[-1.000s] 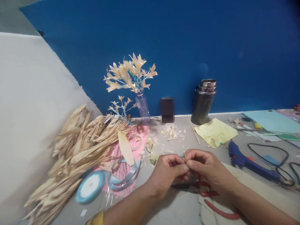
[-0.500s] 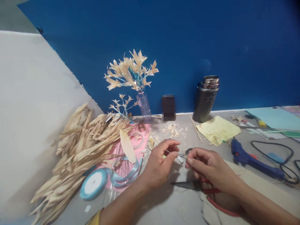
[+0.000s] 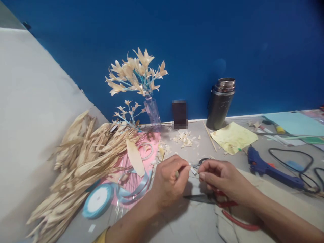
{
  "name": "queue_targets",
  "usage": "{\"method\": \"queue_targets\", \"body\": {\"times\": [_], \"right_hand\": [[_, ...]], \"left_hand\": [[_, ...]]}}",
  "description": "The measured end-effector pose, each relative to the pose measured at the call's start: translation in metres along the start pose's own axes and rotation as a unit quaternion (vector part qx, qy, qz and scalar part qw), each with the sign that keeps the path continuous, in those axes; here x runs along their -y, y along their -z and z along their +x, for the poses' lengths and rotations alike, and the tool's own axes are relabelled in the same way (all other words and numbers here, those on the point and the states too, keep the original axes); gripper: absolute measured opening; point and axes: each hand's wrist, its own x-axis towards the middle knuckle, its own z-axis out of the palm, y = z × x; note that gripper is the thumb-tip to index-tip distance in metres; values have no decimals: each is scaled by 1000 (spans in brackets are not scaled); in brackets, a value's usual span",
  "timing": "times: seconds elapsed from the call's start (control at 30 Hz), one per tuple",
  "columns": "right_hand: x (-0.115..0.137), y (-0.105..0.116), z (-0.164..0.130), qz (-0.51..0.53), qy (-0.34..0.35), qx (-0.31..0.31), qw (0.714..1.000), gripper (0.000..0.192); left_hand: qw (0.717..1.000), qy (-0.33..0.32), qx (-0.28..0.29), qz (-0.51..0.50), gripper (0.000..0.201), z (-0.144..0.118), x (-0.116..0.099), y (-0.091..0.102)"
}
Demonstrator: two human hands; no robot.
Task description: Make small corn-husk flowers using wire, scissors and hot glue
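My left hand [image 3: 172,177] is closed in a pinch above the table, thumb against the fingers; whatever it pinches is too small to make out. Just right of it, my right hand [image 3: 217,173] also pinches something tiny near its fingertips, perhaps a thin strand, which I cannot make out. A gap separates the two hands. Behind it lies a small metal tool with dark handles [image 3: 203,161], partly hidden by my right hand. Under my right hand rest scissors with red handles [image 3: 239,221], their dark blade pointing left.
Dried corn husks [image 3: 65,168] heap on the left, beside a blue ribbon roll [image 3: 98,200]. Husk flowers [image 3: 138,72] stand in a clear bottle [image 3: 153,114]. A dark flask [image 3: 220,106], yellow paper [image 3: 234,137] and a blue glue gun [image 3: 274,172] lie rightward. Husk scraps [image 3: 184,138] litter the middle.
My left hand's fingers have curled from a looser, half-open shape into a tight pinch. My right hand has barely moved. The whole view has shifted slightly.
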Motion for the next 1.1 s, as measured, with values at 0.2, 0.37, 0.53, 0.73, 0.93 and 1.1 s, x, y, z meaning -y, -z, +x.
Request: {"method": "queue_targets", "body": {"times": [0.2,0.37,0.53,0.73,0.93,1.1], "right_hand": [[5,-2,0,8,-8,-13,1000,33],[-1,-3,0,-26,8,-31,999,30],[1,-4,-4,-85,57,-47,994,24],[3,-5,-8,-137,95,-53,985,21],[-3,-2,-4,-196,131,-81,968,21],[-3,-2,-4,-224,160,-91,957,20]], "left_hand": [[982,144,-5,-123,19,-2,-13,-9],[963,211,43,-162,18,-8,-18,-26],[936,276,39,-213,20,-10,-18,-32],[934,302,24,-192,16,-10,-15,-32],[936,298,19,-187,13,-8,-14,-30],[923,305,18,-234,10,-8,-10,-31]]}}
